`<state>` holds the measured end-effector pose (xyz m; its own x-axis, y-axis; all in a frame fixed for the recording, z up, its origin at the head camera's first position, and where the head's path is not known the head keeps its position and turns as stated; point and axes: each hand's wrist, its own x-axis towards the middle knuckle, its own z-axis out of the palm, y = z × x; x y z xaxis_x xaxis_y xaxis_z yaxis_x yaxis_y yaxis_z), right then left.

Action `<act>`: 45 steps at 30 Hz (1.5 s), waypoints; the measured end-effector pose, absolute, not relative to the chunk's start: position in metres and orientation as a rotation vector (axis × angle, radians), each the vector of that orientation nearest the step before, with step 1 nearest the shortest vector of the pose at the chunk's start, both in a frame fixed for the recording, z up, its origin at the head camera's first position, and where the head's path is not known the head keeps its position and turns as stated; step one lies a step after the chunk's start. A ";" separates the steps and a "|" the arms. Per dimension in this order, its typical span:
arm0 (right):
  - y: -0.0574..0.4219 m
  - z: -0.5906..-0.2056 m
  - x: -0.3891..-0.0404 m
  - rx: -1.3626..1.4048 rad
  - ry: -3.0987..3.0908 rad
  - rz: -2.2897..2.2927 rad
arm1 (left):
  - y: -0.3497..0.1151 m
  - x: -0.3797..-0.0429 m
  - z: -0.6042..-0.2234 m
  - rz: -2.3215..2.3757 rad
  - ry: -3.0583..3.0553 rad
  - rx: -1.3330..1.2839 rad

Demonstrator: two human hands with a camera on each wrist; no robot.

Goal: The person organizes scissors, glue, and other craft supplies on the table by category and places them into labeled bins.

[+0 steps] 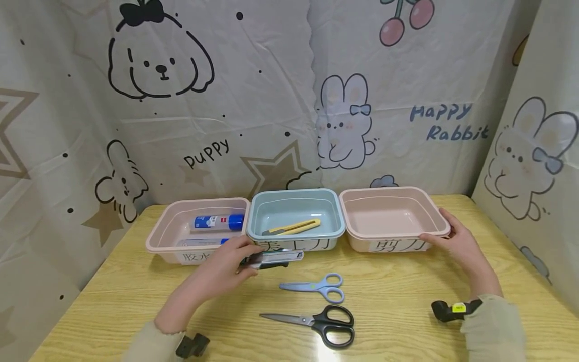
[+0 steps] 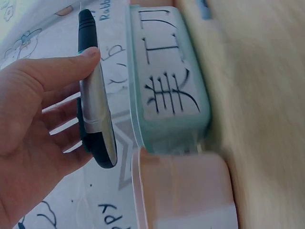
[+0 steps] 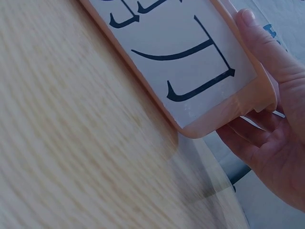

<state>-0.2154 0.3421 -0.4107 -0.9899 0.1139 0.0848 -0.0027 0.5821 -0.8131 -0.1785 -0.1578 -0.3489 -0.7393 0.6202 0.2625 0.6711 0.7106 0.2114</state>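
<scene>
My left hand [image 1: 221, 266] holds a silver and black utility knife [image 1: 277, 257] just in front of the blue bin [image 1: 296, 193]; in the left wrist view the thumb lies along its grip [image 2: 97, 102]. A yellow utility knife [image 1: 298, 227] lies inside that bin. At the right, my right hand [image 1: 461, 246] grips the near right corner of a pink bin [image 1: 389, 216], its thumb on the front rim and fingers round the side. Blue scissors [image 1: 316, 287] and black-handled scissors [image 1: 323, 324] lie on the table in front of the bins.
The left pink bin [image 1: 156, 236] stands beside the blue one and contains two blue-capped glue bottles, one at its back [image 1: 219, 222]. White labels with characters mark the bin fronts. A printed curtain [image 1: 271, 75] hangs behind the wooden table [image 1: 398, 311].
</scene>
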 end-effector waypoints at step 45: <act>0.340 -0.409 -0.214 -0.112 -2.675 1.431 | -0.076 -0.313 -0.375 -0.634 -3.062 -0.592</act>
<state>-0.2143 0.3400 -0.4086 -0.9917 0.1145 0.0581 0.0152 0.5541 -0.8323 -0.3132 -0.0758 -0.3745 -0.9299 0.3661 0.0348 0.3498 0.8513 0.3910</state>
